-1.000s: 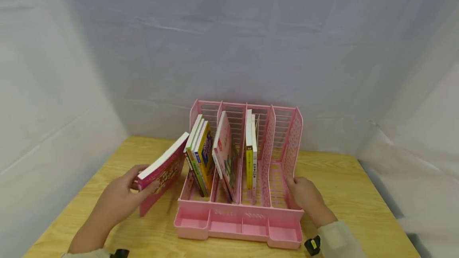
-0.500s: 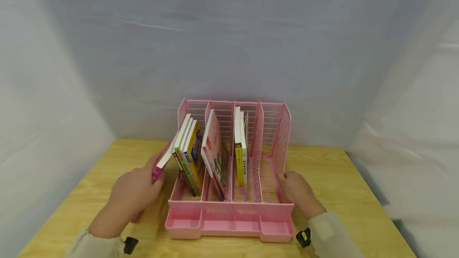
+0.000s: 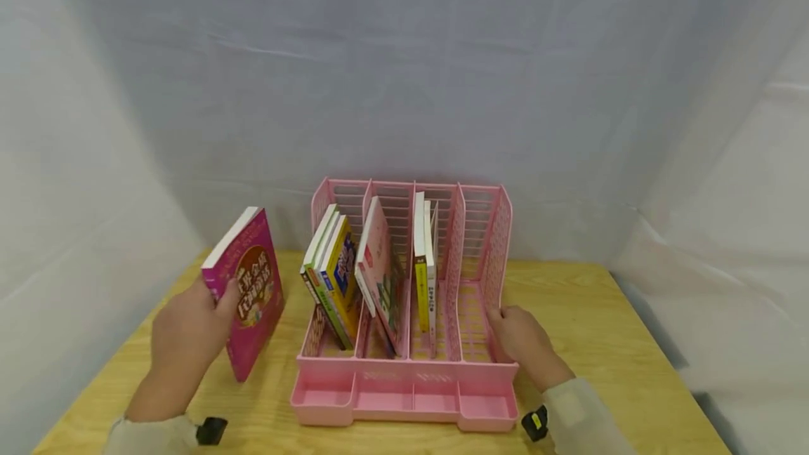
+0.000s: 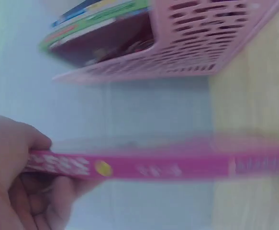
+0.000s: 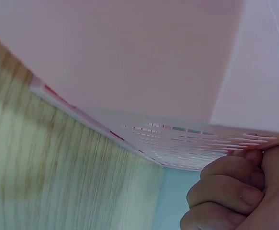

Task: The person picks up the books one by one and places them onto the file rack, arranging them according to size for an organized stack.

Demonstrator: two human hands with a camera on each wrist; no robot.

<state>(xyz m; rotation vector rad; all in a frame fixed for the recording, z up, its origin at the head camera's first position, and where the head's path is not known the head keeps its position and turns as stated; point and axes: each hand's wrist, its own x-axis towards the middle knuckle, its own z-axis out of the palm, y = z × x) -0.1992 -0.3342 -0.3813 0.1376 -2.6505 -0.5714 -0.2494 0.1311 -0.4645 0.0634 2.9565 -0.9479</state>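
Note:
My left hand (image 3: 189, 328) pinches a magenta book (image 3: 253, 307) by its upper spine corner, thumb on the front cover. The book stands near upright, left of the pink book rack (image 3: 404, 367) and apart from it. In the left wrist view the book's spine (image 4: 192, 165) shows, blurred, below the rack's slotted side wall (image 4: 196, 48). On the rack's right side wall, my right hand (image 3: 524, 339) grips the edge. Its curled fingers (image 5: 225, 187) lie against the outside of that wall in the right wrist view; the thumb is largely hidden there.
Several slim books (image 3: 338, 279) lean in the rack's left slot, pink-covered ones (image 3: 382, 272) in the second, upright ones (image 3: 425, 279) in the third. The right slot (image 3: 470, 307) shows its lattice floor. A wooden table (image 3: 581, 343) carries everything, with pale cloth (image 3: 404, 76) behind.
My left hand has moved the magenta book first toward the rack's left side, then away to the left, turning its cover into view. The right hand keeps its hold on the rack.

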